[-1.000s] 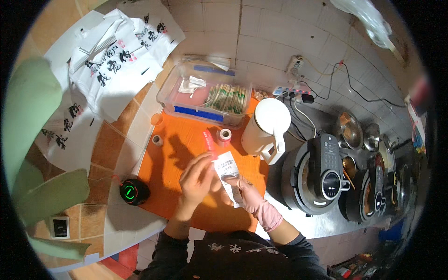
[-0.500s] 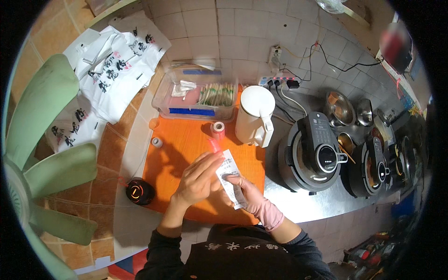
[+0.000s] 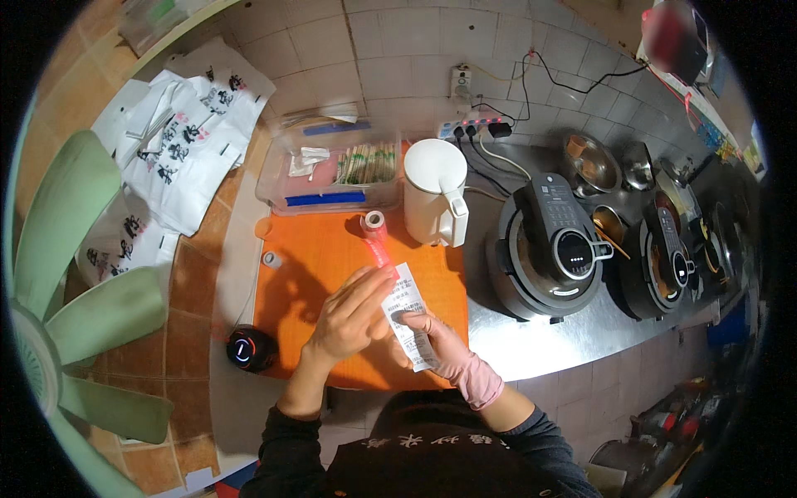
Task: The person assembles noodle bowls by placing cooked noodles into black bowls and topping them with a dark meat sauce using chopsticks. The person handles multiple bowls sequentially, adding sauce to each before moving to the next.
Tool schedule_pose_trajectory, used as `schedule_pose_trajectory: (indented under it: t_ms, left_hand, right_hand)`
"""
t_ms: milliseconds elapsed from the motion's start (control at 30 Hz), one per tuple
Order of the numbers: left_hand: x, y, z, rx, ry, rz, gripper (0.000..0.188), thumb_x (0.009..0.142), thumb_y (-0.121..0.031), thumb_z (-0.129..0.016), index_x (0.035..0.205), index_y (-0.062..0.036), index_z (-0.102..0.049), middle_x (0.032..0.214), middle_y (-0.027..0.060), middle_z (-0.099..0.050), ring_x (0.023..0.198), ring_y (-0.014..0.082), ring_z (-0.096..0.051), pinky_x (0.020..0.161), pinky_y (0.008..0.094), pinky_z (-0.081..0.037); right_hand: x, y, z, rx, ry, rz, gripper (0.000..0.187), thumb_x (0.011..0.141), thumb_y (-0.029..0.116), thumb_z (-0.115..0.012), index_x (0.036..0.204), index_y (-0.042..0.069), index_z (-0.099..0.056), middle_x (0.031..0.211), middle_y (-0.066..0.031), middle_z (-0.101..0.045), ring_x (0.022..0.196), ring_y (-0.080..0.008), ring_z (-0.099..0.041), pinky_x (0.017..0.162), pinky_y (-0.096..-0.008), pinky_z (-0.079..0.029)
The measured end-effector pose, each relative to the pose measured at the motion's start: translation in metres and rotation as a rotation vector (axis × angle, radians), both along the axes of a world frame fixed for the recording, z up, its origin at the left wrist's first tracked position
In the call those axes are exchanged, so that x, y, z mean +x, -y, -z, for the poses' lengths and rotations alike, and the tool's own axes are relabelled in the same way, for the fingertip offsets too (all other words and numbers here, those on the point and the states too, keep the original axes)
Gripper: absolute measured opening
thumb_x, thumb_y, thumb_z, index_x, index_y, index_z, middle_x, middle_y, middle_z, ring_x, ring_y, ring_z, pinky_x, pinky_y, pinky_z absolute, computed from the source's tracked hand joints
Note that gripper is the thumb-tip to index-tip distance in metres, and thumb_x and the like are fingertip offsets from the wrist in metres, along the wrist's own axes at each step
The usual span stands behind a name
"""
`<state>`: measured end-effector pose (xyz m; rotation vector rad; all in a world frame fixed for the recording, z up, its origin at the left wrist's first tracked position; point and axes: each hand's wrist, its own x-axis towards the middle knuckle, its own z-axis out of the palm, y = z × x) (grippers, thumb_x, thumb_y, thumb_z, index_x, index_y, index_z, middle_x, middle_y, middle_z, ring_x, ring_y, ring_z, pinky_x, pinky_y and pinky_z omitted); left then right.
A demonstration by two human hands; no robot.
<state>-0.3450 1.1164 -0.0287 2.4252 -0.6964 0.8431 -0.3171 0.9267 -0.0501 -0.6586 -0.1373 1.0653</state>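
Observation:
My bare left hand (image 3: 353, 311) is over the orange board, its fingers pressed together around the end of a thin red tape strip (image 3: 378, 252). That strip runs up to a roll of red tape (image 3: 374, 222) with a pale core, which leans on the board just beyond my fingertips. A long white printed receipt (image 3: 409, 319) lies across my right hand (image 3: 444, 349), which wears a pink glove and clamps it between thumb and fingers. The receipt's upper end sits beside my left fingertips. My left thumb is mostly hidden.
Behind the hands stand a clear plastic box (image 3: 328, 174) of wrapped sticks and a white jug (image 3: 436, 195). To the right are two dark cookers (image 3: 548, 249) on a steel counter. A black round device (image 3: 251, 349), white bags (image 3: 178, 153) and a green fan (image 3: 66, 207) are left.
The view has shifted, so the background sits further left and higher. The tape roll has tipped, and more of the red strip shows between it and my left hand. The right hand's grip is unchanged.

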Motion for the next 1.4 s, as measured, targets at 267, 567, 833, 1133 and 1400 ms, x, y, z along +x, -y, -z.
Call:
schedule_pose_trajectory:
  t_ms: [267, 567, 833, 1133, 1400]
  left_hand:
    - [0.007, 0.028, -0.004, 0.042, 0.031, 0.003, 0.035, 0.075, -0.002, -0.067, 0.11, 0.0005, -0.068, 0.122, 0.0162, -0.062, 0.113, 0.0344, -0.059, 0.096, 0.0432, -0.051]
    - [0.007, 0.116, -0.013, 0.098, 0.111, 0.004, 0.051, 0.068, 0.008, -0.059, 0.11, -0.0173, -0.073, 0.129, 0.0122, -0.054, 0.115, 0.0356, -0.051, 0.095, 0.0417, -0.048]
    - [-0.003, 0.288, -0.017, 0.336, 0.214, 0.044, 0.055, 0.07, 0.006, -0.055, 0.11, -0.0252, -0.074, 0.131, 0.0094, -0.051, 0.122, 0.0331, -0.041, 0.102, 0.0436, -0.039]
    - [0.009, 0.481, -0.026, 0.319, 0.24, 0.189, 0.065, 0.065, 0.006, -0.051, 0.112, -0.0328, -0.073, 0.136, 0.0061, -0.044, 0.129, 0.0355, -0.029, 0.106, 0.0479, -0.035]
    - [0.038, 0.536, -0.028, 0.346, 0.33, 0.179, 0.062, 0.067, 0.0, -0.054, 0.111, -0.0384, -0.072, 0.132, 0.004, -0.046, 0.127, 0.0313, -0.029, 0.107, 0.0491, -0.03]
  right_hand:
    - [-0.003, 0.029, 0.001, 0.113, 0.137, 0.093, 0.054, 0.095, 0.02, -0.049, 0.143, 0.007, -0.026, 0.104, -0.0153, -0.062, 0.083, -0.0239, -0.064, 0.071, -0.0348, -0.054]
    - [-0.002, 0.129, 0.0, 0.135, 0.257, 0.287, 0.056, 0.094, 0.017, -0.056, 0.144, 0.0, -0.036, 0.137, -0.0103, -0.05, 0.124, -0.0179, -0.051, 0.109, -0.032, -0.036]
    - [-0.006, 0.315, -0.007, -0.081, 0.386, 0.446, 0.028, 0.09, 0.007, -0.067, 0.116, -0.001, -0.066, 0.116, -0.0033, -0.06, 0.109, -0.0127, -0.057, 0.096, -0.0262, -0.043]
    - [-0.028, 0.503, 0.006, -0.258, 0.3, 0.617, 0.032, 0.09, 0.021, -0.069, 0.114, 0.0, -0.067, 0.102, -0.0004, -0.067, 0.096, -0.0084, -0.058, 0.087, -0.0228, -0.044]
    - [-0.011, 0.551, -0.003, -0.15, 0.348, 0.752, 0.038, 0.09, 0.016, -0.068, 0.123, -0.002, -0.061, 0.112, -0.0045, -0.067, 0.1, -0.01, -0.06, 0.089, -0.0237, -0.046]
